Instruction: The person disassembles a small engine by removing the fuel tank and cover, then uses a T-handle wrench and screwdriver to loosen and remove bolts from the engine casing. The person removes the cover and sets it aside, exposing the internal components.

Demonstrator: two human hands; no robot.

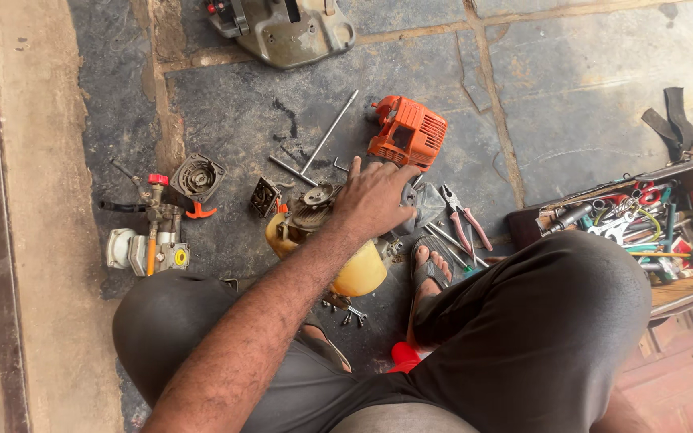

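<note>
My left hand (pixel 374 199) reaches forward between my knees and lies palm down on a small engine (pixel 314 210) with a yellow fuel tank (pixel 360 274), gripping its top, one finger sticking up. The engine stands on the stone floor just in front of my sandalled foot (pixel 428 273). An orange plastic engine cover (pixel 407 132) lies just beyond my fingertips. A long T-handle wrench (pixel 324 140) lies to the left of the cover. Red-handled pliers (pixel 465 218) lie to the right of my hand. My right hand is out of the picture.
A pump-like assembly with a red cap (pixel 152 234) and a round grey starter housing (pixel 198 176) lie at left. An open wooden toolbox (pixel 687 180) full of tools stands at right, a black strap (pixel 675 120) behind it. A grey metal casing (pixel 286 32) sits at the top. Small bolts (pixel 350 315) lie beneath the tank.
</note>
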